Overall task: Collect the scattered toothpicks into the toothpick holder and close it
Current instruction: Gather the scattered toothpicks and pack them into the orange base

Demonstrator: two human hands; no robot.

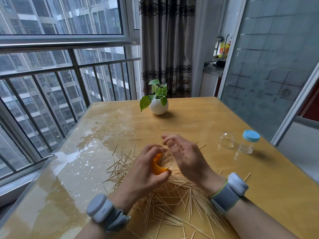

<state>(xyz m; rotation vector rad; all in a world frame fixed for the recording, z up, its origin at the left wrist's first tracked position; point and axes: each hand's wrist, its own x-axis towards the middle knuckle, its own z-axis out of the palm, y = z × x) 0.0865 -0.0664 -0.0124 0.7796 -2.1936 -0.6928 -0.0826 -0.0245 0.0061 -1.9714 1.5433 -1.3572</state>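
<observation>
Though strewn wide across the table (276, 187), heaped thickest between both wrists: toothpicks (172, 200) beyond counting. Light, stiff, sharp-tipped, easily snapped; best pinched mid-shaft in aligned bundles. Right hand (186, 156) hovering, fingers loosely spread, holding nothing. Left hand (146, 175) curled round the one orange toothpick holder (158, 168), a bundle poking out. Off right, one clear dome (226, 140), one blue-capped jar (248, 144).

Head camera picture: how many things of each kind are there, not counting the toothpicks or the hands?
White plant pot: 1
Clear dome: 1
Blue-lidded jar: 1
Orange toothpick holder, gripped by the left hand: 1
Wristbands: 2
Total: 6
</observation>
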